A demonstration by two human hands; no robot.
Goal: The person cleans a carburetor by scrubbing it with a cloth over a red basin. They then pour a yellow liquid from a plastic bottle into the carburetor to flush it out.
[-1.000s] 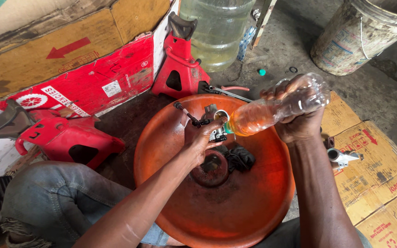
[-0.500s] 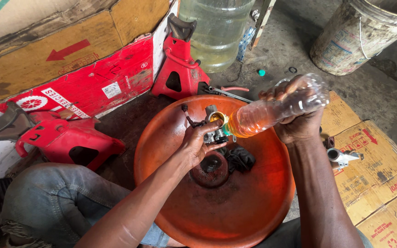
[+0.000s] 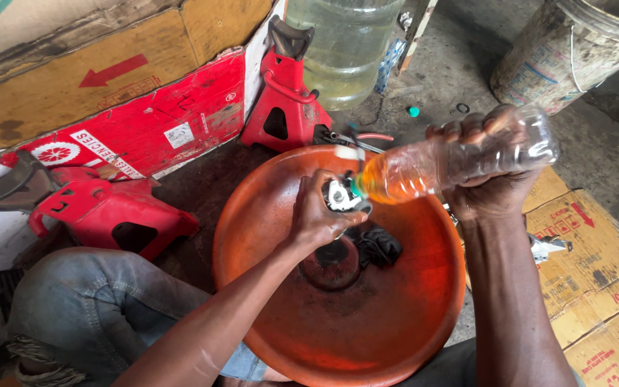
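Metal part (image 3: 339,195), small, shiny w/ dark grime, sits clenched in left hand (image 3: 318,217) fingers over round orange plastic basin (image 3: 266,215). Right hand (image 3: 487,172) grips crinkled clear plastic bottle (image 3: 460,159), tilted, amber liquid at neck touching part.

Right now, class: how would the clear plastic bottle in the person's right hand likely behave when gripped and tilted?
The plastic bottle looks thin-walled, so it probably dents under the right hand. Only partly filled with orange liquid, it is likely light, its weight shifting toward the neck. Round, it may roll if laid down.
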